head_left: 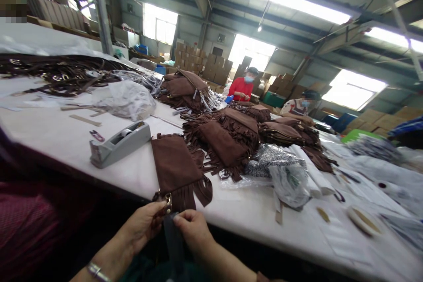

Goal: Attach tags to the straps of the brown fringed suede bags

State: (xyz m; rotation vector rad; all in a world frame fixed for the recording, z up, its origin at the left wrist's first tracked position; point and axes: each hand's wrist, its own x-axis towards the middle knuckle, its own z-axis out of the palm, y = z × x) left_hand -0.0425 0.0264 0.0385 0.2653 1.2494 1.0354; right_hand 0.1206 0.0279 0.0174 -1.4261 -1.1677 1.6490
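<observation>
A brown fringed bag (173, 165) lies at the table's near edge, its fringe hanging toward me. My left hand (143, 227) is closed on a gold snap hook (168, 202) at the bag's near corner. Close beside it, my right hand (194, 231) pinches the upper end of a greyish, semi-see-through strip (173, 242). The strip hangs down below the table edge, just under the hook. Whether it is wrapped around the strap or only touching it, I cannot tell.
A grey tape dispenser (120, 143) stands left of the bag. Piled fringed bags (228, 136), a clear plastic bag (291, 180) and a tape roll (365, 220) lie on the white table (238, 216). Dark straps (62, 72) are heaped far left. Two people work across the table.
</observation>
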